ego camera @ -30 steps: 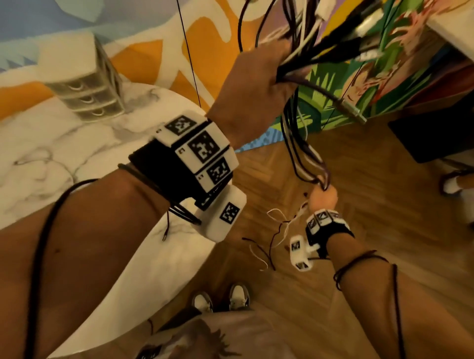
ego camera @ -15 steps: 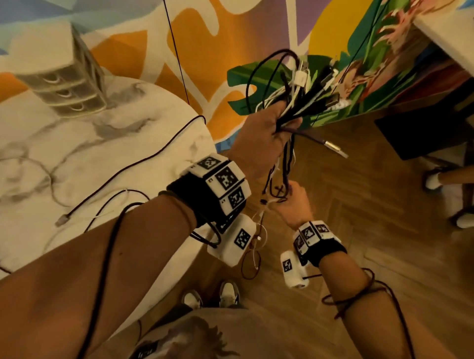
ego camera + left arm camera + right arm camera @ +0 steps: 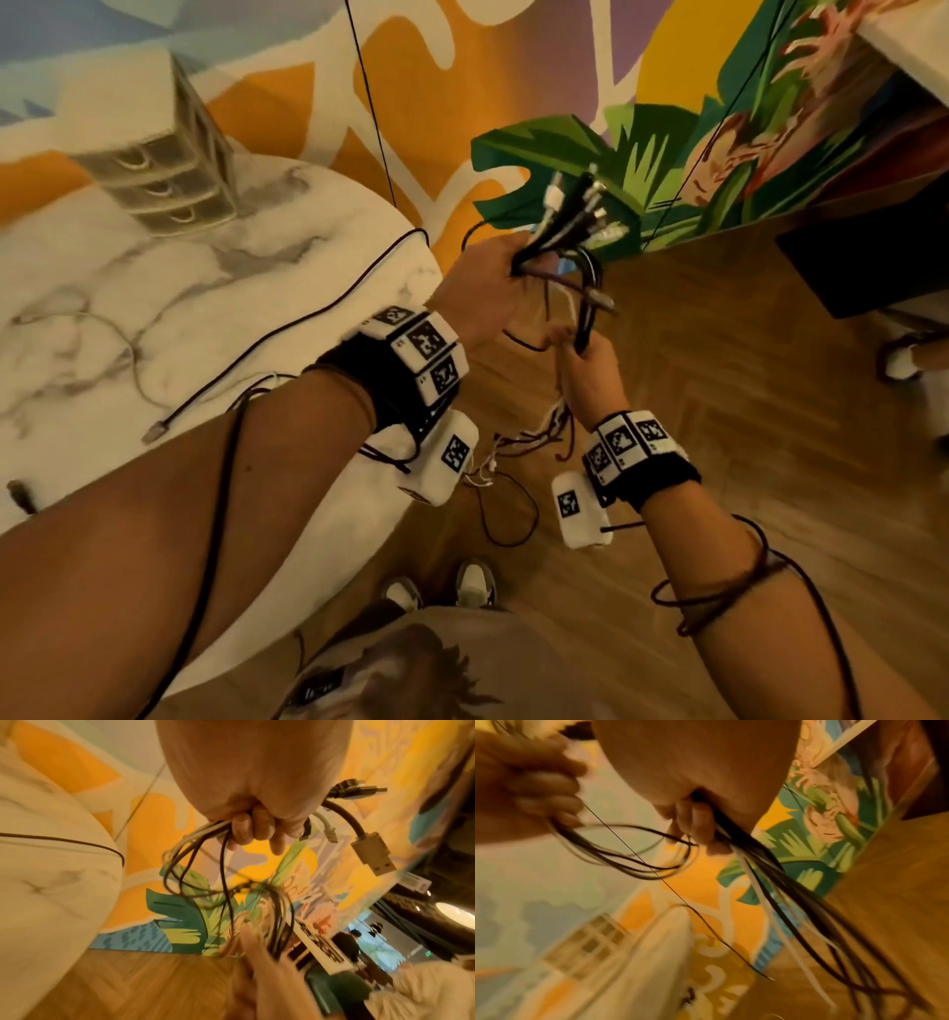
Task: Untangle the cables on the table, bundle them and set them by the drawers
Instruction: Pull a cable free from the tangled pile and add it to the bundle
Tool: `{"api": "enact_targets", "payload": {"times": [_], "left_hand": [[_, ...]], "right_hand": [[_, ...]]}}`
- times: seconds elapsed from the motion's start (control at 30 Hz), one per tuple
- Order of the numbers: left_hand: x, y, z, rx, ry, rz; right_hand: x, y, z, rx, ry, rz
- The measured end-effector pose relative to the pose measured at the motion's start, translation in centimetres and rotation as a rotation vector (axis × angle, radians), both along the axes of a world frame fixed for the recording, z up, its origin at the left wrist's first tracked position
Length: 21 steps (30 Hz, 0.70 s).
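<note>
So the right hand (image 3: 585, 370) has slid up the cables (image 3: 575, 226), pinching them just under the left hand (image 3: 482, 293), whose grip is clenched round the plug ends. Bundling's close; drawers (image 3: 154, 169) sit upper left on the bench (image 3: 205, 308).

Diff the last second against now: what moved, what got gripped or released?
The left hand came down from high in the head view, its grip on the cable bundle kept. The right hand rose along the hanging strands to just below the left, so the loop between them is shorter; its grip also kept. Nothing was released. The loose cables on the table and the drawers look undisturbed.
</note>
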State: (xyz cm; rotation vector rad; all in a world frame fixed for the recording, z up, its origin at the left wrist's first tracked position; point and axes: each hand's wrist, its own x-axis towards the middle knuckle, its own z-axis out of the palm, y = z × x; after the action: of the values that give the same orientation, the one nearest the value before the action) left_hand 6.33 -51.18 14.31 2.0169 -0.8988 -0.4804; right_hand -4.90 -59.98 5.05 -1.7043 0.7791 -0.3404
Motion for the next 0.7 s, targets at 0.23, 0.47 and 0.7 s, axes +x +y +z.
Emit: {"api": "enact_targets", "payload": {"times": [0.23,0.47,0.7], "left_hand": [[0.8,1.5,2.5,-0.196,0.241,0.089],[-3.2,1.2,0.7,-0.198,0.531,0.030],[-6.4,2.5,-0.9,-0.044,0.393,-0.111]], "right_hand": [[-4.1,-3.3,-7.1,-0.102,0.647,0.136],[-1.7,-1.2,2.9,0.112,-0.103,0.242],[0.7,1.5,8.1,0.327,-0.053,0.354]]}}
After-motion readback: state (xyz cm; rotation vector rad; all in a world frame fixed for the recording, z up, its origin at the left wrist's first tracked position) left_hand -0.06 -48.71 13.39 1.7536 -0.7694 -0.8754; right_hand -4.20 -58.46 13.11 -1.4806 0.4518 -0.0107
